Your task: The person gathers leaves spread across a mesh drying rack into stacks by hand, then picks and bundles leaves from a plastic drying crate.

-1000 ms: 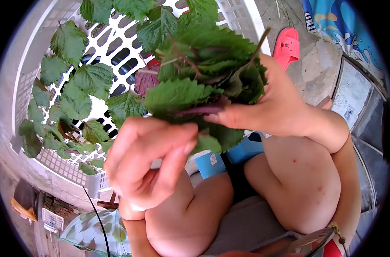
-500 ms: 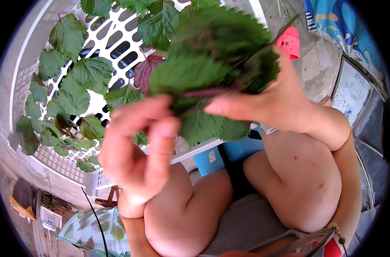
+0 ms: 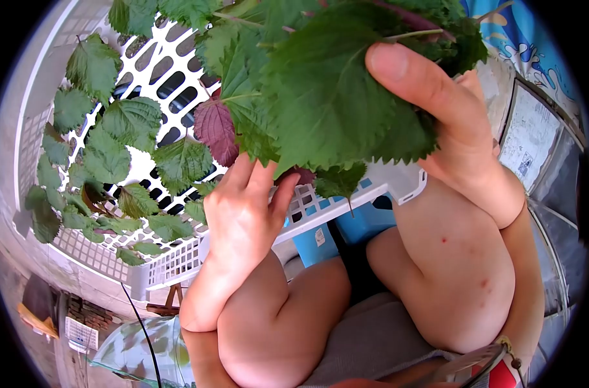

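Note:
A stack of large, toothed green perilla leaves point(image 3: 333, 97) with purplish stems is gripped in my right hand point(image 3: 449, 110), thumb pressed on the top leaf. The stack covers the upper middle of the head view, and my other right fingers are hidden behind it. My left hand point(image 3: 242, 210) reaches over the near rim of a white slotted plastic basket point(image 3: 178, 258). Its fingers stretch forward with the thumb apart, and their tips go out of sight under the leaves. A purple perilla leaf point(image 3: 217, 129) lies just beyond it.
Several single perilla leaves point(image 3: 132, 116) are spread over the basket's left side. A blue object point(image 3: 317, 242) shows below the basket, between my knees. A patterned blue sheet point(image 3: 534, 45) and a framed panel point(image 3: 534, 142) stand at the right; a leafy-patterned cover point(image 3: 139, 346) is lower left.
My right hand has brought the leaf stack up and nearer, turning its face toward me. My left hand has moved away from the stems, forward and down into the basket.

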`<state>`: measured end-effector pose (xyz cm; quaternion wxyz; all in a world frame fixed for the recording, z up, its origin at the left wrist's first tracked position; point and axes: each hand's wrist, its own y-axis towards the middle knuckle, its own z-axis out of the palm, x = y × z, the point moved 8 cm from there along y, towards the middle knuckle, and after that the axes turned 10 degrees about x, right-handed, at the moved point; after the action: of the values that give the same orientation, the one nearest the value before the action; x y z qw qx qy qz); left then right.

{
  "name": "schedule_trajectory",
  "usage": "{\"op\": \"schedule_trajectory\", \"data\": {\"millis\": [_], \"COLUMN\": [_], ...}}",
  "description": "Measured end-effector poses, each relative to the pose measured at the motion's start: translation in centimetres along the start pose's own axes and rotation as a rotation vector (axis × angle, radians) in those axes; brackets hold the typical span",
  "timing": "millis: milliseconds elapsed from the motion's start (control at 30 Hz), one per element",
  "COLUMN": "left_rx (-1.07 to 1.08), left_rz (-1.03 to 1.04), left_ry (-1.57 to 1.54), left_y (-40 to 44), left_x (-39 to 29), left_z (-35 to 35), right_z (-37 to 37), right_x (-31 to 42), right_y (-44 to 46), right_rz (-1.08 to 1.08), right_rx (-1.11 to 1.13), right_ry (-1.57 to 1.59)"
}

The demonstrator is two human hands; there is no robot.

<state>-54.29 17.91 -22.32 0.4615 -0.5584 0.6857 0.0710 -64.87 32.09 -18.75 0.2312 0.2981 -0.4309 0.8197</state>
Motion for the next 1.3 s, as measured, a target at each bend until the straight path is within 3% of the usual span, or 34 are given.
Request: {"op": "schedule_trajectory", "data": {"millis": [167, 300, 400, 500, 733, 900, 967, 1033, 1100, 1300], "left_rx": [-0.021, -0.036, -0.079, -0.140, -0.130, -0.189, -0.173, -0.140, -0.085, 0.070], "left_rz": [0.113, 0.084, 0.235, 0.341, 0.650, 0.638, 0.609, 0.482, 0.487, 0.457], "left_ry": [0.064, -0.041, -0.187, -0.064, 0.162, 0.162, 0.163, 0.048, 0.067, -0.013], "left_y": [0.2, 0.0, -1.6, -4.1, -5.7, -5.8, -5.6, -4.8, -5.3, -4.2], "left_x": [-0.7, -0.4, -1.1, -4.6, -3.8, -4.3, -4.7, -4.8, -3.9, -3.5], "left_z": [0.2, -0.6, -2.2, -5.1, -3.8, -4.1, -4.3, -4.8, -4.8, -3.6], "right_z": [0.0, -1.2, -0.7, -0.8, -1.2, -0.9, -0.7, -0.2, -0.4, -0.2], "right_x": [0.3, -0.2, 0.4, 0.7, 0.1, 0.5, 0.6, 0.9, 0.9, 0.2], "right_y": [0.0, -0.3, -0.2, -0.5, -0.2, -0.4, -0.2, -0.1, -0.3, -0.5], "right_rz": [0.002, 0.065, -0.059, 0.097, -0.074, -0.011, -0.049, 0.001, 0.067, -0.016], "right_rx": [0.035, -0.039, 0.163, -0.025, 0.117, 0.025, 0.084, 0.020, -0.067, -0.102], "right_ry": [0.002, 0.031, 0.087, -0.070, 0.088, -0.082, 0.014, 0.025, 0.005, 0.073]}}
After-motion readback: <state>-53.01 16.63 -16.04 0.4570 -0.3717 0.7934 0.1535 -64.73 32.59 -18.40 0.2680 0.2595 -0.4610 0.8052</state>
